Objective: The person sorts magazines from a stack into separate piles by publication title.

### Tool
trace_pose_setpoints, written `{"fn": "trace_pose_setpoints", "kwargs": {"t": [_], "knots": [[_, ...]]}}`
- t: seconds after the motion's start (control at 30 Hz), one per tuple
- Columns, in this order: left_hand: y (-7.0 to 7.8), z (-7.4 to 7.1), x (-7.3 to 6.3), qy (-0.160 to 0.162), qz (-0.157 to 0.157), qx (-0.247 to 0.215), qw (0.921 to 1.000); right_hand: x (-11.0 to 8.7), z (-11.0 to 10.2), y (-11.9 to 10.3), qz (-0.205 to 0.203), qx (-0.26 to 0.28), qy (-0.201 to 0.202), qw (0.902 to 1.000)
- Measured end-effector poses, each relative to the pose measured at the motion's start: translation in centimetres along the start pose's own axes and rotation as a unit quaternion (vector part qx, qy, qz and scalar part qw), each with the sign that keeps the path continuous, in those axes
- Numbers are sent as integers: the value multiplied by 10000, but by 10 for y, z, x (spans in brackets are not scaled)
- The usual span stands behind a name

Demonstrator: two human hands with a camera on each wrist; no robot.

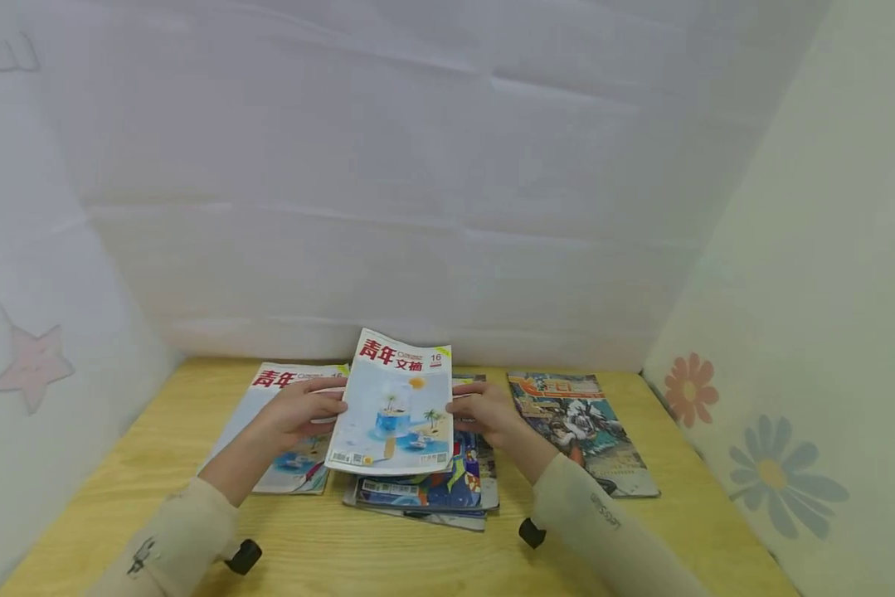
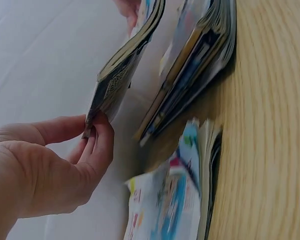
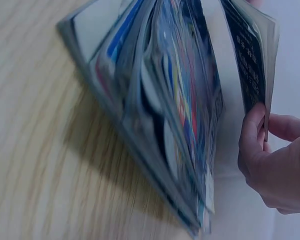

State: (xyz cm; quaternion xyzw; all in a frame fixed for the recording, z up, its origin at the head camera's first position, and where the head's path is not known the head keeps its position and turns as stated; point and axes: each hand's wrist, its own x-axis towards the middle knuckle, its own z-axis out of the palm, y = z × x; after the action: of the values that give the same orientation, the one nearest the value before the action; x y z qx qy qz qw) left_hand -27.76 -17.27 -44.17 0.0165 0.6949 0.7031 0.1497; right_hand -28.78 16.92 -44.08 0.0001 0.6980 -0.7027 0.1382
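Both hands hold up one magazine with a pale cover, red title characters and a beach picture. My left hand pinches its left edge, thumb on one face and fingers on the other, as the left wrist view shows. On the opposite edge my right hand pinches it the same way; its dark back cover shows in the right wrist view. Below lies a stack of magazines, loosely piled with uneven edges. In the right wrist view a gap separates the stack from the held magazine.
On the wooden table, a magazine with a similar cover lies left, partly behind the left forearm. To the right lies a magazine with a dark, busy cover. White cloth hangs behind the table, with more cloth at both sides.
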Motion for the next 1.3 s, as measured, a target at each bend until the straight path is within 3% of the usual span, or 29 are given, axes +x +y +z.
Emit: {"fn": "trace_pose_setpoints", "kwargs": {"t": [0.13, 0.3, 0.57, 0.8, 1.03, 1.3], "knots": [[0, -22, -2, -4, -7, -193, 9998, 6, 20, -1, 59, 130, -118, 9998], [-11, -59, -9, 117, -191, -298, 9993, 11, 53, 1, 101, 109, -375, 9992], [-24, -120, -15, -9, -358, 279, 9990, 26, 104, 10, 217, 231, -629, 9975], [-26, -162, -16, 74, -437, 653, 9969, 42, 144, 12, 14, -130, -585, 9982], [-32, -176, -19, 171, -559, 921, 9940, 52, 173, 14, -64, -435, -53, 9990], [-29, -166, -25, 385, -570, 1889, 9796, 53, 186, 20, -61, -650, 183, 9977]]}}
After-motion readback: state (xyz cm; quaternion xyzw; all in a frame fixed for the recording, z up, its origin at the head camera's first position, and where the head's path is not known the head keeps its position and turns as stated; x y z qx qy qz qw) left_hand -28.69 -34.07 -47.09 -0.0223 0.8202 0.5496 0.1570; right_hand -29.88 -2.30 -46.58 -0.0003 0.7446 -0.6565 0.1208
